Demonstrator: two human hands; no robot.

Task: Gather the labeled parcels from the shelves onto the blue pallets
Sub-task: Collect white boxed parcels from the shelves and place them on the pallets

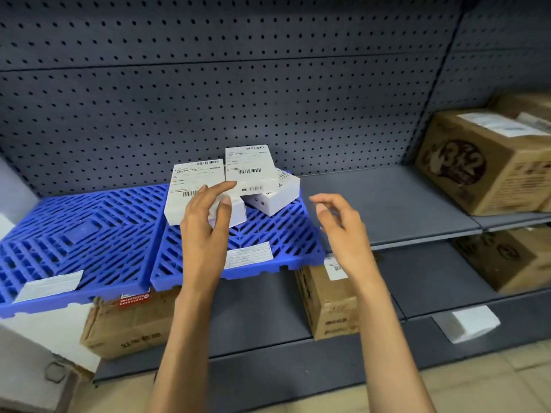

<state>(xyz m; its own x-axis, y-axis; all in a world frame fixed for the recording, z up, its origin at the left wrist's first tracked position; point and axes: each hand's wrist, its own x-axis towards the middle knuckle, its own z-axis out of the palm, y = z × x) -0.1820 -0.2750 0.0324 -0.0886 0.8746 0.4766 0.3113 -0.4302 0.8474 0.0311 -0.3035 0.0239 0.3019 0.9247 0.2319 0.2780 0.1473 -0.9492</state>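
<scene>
Three white labeled parcels lie together on the right blue pallet [268, 234]: a left parcel [190, 186], a top parcel [250, 168] leaning across the other two, and a right parcel [280, 195] partly under it. My left hand [205, 228] hovers in front of the left parcel with fingers loosely spread, holding nothing. My right hand [343, 225] floats to the right of the pile, fingers relaxed and empty. A second blue pallet [74, 228] sits to the left with only a paper label on it.
Brown labeled cartons stand on the right shelf [489, 162], on the shelf below it [512, 260], and under the pallets [331, 302] [131, 323]. A white packet [468, 323] lies on the bottom shelf. Grey pegboard backs the shelves.
</scene>
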